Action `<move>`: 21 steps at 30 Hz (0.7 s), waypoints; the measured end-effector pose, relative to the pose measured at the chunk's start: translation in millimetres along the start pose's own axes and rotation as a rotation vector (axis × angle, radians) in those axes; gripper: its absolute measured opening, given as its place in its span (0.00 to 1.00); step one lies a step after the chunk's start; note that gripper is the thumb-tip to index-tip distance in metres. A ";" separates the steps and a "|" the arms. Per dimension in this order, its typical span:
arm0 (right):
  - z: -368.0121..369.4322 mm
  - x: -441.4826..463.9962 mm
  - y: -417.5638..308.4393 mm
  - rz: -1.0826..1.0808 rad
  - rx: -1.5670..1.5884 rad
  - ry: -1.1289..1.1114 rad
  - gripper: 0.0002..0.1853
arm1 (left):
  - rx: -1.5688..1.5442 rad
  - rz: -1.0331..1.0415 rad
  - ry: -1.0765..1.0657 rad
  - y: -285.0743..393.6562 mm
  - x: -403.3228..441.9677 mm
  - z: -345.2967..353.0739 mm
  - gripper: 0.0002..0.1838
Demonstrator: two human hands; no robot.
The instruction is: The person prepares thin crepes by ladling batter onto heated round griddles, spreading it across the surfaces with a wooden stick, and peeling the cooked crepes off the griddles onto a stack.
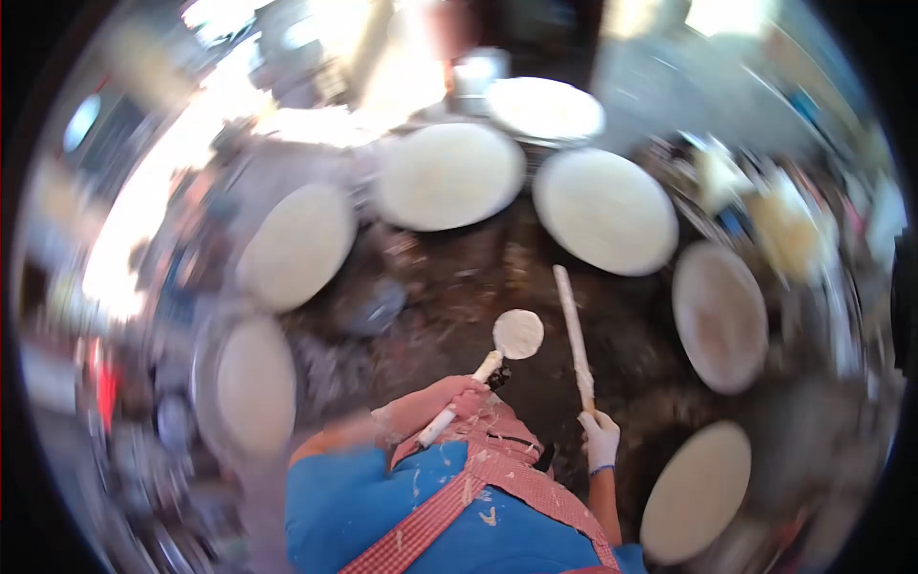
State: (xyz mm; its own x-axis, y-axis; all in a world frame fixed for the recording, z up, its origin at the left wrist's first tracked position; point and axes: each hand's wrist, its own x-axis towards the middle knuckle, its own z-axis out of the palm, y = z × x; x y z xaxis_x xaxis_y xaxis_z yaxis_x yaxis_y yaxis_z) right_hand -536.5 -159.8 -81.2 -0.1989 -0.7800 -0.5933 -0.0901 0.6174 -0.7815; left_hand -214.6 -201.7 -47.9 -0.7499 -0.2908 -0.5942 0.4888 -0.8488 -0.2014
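While the left hand (466, 394) is closed round the ladle (519, 334) by its white handle and the gloved right hand (601, 441) grips the stick (572, 330) near its lower end, good work here would likely mean keeping the ladle level and the stick clear of it. Both tools, apart in front of the body, look white-coated, the ladle's head round, the stick straight and slim; broad pale discs (449, 177) curve around them, and white splashes spot the checked apron (418, 524).
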 end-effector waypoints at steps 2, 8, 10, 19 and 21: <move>11.3 21.2 -16.6 -0.090 -0.149 -0.113 0.12 | -0.124 0.206 -0.026 -19.9 -33.1 -16.5 0.10; 131.6 14.8 -82.8 -0.347 -0.440 -0.507 0.11 | -0.385 0.767 -0.132 -127.1 -149.2 -85.4 0.07; 198.9 -14.2 -109.6 -0.451 -0.524 -0.595 0.13 | -0.364 0.954 -0.246 -151.5 -190.3 -119.7 0.17; 515.9 -134.2 -153.8 -1.362 -1.295 -0.904 0.16 | -0.256 1.439 0.361 -150.5 -324.4 -304.1 0.31; 564.6 -156.9 -118.5 -1.549 -1.580 -0.871 0.12 | -0.387 1.354 0.377 -128.7 -310.4 -400.5 0.20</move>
State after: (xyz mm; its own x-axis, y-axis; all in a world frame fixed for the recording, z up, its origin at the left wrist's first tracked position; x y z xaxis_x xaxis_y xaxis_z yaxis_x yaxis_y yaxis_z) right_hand 56.4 -168.2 -4.5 0.9700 -0.1508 -0.1907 -0.1760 -0.9767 -0.1228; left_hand 133.8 174.6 -149.4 0.5020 -0.5725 -0.6482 0.8445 0.1629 0.5102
